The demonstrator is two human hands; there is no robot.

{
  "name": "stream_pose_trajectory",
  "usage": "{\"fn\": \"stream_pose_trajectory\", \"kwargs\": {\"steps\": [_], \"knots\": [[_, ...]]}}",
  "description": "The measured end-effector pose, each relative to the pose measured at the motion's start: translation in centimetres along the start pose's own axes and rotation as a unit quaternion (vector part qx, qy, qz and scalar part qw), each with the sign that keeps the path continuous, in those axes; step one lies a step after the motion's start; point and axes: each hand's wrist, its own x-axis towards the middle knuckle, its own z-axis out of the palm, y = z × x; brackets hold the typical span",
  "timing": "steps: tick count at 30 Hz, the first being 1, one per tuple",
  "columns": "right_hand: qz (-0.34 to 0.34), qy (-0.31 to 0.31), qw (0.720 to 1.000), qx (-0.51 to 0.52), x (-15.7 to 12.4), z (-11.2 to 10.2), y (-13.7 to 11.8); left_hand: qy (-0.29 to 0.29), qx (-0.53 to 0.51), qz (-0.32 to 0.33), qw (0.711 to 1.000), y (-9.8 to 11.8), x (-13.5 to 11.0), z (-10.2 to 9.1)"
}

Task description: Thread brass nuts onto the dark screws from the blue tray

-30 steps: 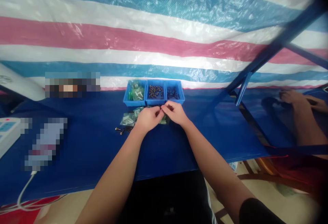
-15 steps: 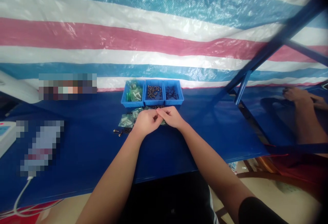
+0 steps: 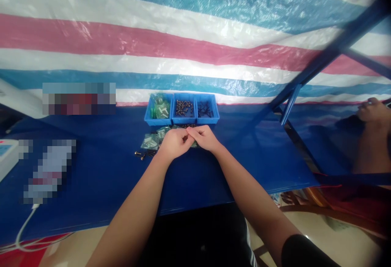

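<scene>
My left hand (image 3: 176, 143) and my right hand (image 3: 205, 137) meet fingertip to fingertip above the table, both closed in a pinch. Whatever is between the fingers is hidden. Under and behind them lie small clear plastic bags (image 3: 150, 141) with pale pieces inside, partly covered by my hands. Loose dark screws (image 3: 139, 154) lie left of my left hand. Just beyond stand three blue bins in a row: the left bin (image 3: 148, 116) holds green-tinted bags, the middle bin (image 3: 183, 121) brass-and-dark screws, the right bin (image 3: 217, 116) dark screws.
The blue table (image 3: 104, 169) runs beneath everything, with a striped tarp (image 3: 183, 35) behind it. A blue metal frame (image 3: 308, 71) rises at right. Beyond it a co-worker's hand and arm (image 3: 374, 116) show. A white cable (image 3: 26, 222) hangs at left, beside a blurred-out object.
My hands stay pinched together in nearly the same place. The view has shifted slightly. At right, the co-worker's hand has moved farther to the right.
</scene>
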Motion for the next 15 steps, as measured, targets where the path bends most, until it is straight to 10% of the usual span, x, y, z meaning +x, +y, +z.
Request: {"fn": "stream_pose_trajectory", "kwargs": {"steps": [15], "knots": [[-0.017,-0.083,0.973,-0.217,-0.5,-3.8,-1.1,0.069,0.107,-0.071,0.989,-1.1,0.5,-0.8]]}}
